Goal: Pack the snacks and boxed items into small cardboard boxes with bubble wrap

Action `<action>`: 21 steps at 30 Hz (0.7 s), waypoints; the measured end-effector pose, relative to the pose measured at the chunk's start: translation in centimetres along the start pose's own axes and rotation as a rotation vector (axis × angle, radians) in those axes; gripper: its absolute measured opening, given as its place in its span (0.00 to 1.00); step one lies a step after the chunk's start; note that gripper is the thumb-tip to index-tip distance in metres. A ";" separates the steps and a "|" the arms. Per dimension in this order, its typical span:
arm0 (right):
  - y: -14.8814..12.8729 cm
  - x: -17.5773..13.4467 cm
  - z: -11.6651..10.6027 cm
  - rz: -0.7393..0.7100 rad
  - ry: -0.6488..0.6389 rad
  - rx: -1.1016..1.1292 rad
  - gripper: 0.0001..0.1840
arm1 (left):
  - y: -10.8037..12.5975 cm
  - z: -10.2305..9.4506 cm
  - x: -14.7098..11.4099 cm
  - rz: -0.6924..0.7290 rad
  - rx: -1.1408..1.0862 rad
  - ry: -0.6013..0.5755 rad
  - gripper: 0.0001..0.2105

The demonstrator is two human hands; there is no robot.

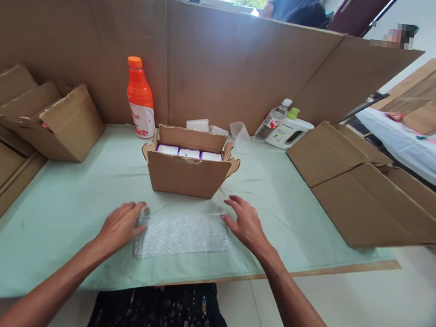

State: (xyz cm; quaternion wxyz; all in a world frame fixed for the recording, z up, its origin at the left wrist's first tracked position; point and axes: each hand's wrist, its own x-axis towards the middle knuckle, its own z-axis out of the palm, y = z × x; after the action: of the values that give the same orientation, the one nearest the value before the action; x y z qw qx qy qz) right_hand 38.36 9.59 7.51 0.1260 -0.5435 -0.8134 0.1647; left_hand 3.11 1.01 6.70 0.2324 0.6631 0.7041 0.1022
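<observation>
A clear sheet of bubble wrap [184, 237] lies flat on the green-covered table in front of me. My left hand [123, 223] is at its left edge, fingers and thumb apart, the thumb touching or close to the sheet. Over the upper right corner is my right hand [246, 223], fingers spread, the thumb near that corner. Just beyond the sheet stands an open cardboard box [187, 174] with its flaps up. Three white-topped packages [188, 153] with purple edges sit side by side inside it; their lower parts are hidden.
Behind the box stand an orange bottle [141, 99], a clear bottle [273, 120] and a white jug [290, 132]. Cardboard boxes flank the table at left [68, 125] and right [371, 202]. A tall cardboard partition [233, 65] closes the back; people are beyond it.
</observation>
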 end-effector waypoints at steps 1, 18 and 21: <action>-0.4 -0.4 0.5 -0.010 0.108 -0.047 0.19 | 0.1 0.4 -0.4 0.048 0.062 0.126 0.24; 4.8 0.2 0.1 0.045 0.165 -0.334 0.17 | -0.4 3.0 -0.5 0.324 -0.345 0.375 0.17; 3.8 7.4 -0.4 0.107 0.090 -0.409 0.16 | 1.3 1.3 2.2 0.040 -0.442 0.455 0.24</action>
State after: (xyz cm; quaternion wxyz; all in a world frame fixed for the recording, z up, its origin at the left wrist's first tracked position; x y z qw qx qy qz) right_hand 38.91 17.79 6.54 0.0407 -0.6069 -0.7934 -0.0217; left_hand 4.82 3.05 5.69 0.2053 0.5704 0.6855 0.4031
